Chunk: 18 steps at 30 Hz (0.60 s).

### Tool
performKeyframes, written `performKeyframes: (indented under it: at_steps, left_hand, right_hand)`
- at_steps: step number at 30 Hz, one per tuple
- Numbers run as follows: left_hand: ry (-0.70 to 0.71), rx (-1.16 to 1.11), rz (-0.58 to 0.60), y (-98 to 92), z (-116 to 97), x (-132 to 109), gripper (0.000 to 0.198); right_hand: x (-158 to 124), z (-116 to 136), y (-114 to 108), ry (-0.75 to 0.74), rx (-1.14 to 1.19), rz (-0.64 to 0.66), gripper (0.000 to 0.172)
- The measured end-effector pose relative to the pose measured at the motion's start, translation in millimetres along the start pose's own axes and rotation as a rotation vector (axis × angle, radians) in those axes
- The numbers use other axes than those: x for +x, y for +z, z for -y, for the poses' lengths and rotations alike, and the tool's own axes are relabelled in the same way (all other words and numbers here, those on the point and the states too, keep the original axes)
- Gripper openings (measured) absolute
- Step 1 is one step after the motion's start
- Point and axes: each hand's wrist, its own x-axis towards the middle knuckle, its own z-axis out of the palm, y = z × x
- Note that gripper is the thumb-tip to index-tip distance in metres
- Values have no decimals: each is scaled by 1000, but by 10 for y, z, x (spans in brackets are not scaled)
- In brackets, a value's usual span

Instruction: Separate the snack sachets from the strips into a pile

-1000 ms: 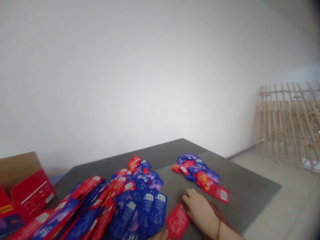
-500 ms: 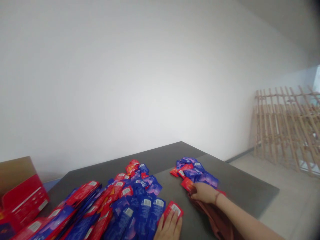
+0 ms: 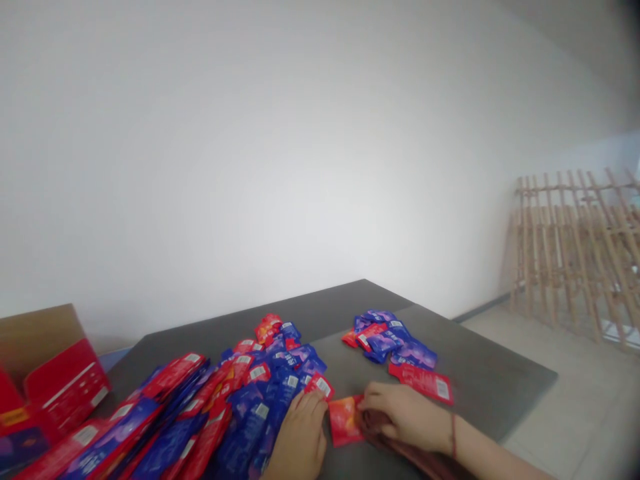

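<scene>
Spreading over the left of the bench: a large heap of sachets. Lying behind and to the right: a smaller pile of sachets. Lying between the left hand and right hand: a single sachet. Standing just past the bench's left edge: an open carton. Leaning against the wall, far right on the floor: a wooden lattice.

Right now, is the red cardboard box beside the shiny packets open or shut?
Open: the red cardboard box has a flap standing up, and its plain brown inner side shows.

A wooden lattice leans against the white wall.
</scene>
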Motion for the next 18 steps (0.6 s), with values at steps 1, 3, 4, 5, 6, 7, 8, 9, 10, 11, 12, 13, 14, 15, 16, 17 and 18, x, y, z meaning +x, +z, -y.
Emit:
performKeyframes:
  at_steps: [1,3,4,5,6,7,8,9,10,11,12,13,14,15,16,17,18]
  left_hand:
    - [12,-16,17,36,-40,1,65]
    - [50,-63,116,127,-103,-3,76]
    - [61,-84,173,174,-125,-5,77]
    - [65,-98,216,219,-141,-6,76]
    - [64,-105,236,261,-154,-5,74]
    - [65,-103,236,297,-165,0,72]
    - [68,-94,227,328,-175,9,71]
    - [77,-84,215,354,-187,22,72]
    - [93,-77,209,375,-200,38,73]
    - [108,-73,210,393,-213,56,74]
    - [118,-72,215,408,-225,72,75]
    - [124,-71,214,422,-231,84,75]
    - [133,-73,205,437,-228,88,75]
    - [148,-75,195,454,-215,83,76]
    - [173,-79,183,472,-191,68,76]
    - [208,-82,171,491,-158,43,75]
    - [252,-81,164,510,-120,11,74]
  right_hand:
    - [-21,-8,-10,74,-21,-60,36]
    - [-37,-34,7,198,-56,-131,33]
    - [-33,-46,35,250,-79,-139,32]
    - [-21,-55,72,296,-104,-134,30]
    - [-4,-60,113,335,-129,-124,29]
    - [17,-61,152,361,-151,-109,28]
    - [40,-58,184,367,-164,-91,27]
    - [61,-52,206,352,-165,-70,26]
    - [80,-42,219,318,-156,-44,25]
    - [94,-29,225,259,-140,-8,25]
    - [103,-14,227,174,-114,34,24]
    - [105,2,230,68,-82,75,23]
    - [99,17,235,-46,-45,111,20]
    - [86,28,244,-155,-4,135,18]
    - [67,33,254,-245,41,144,18]
    - [42,30,260,-299,87,129,20]
    - [14,18,260,-307,131,91,24]
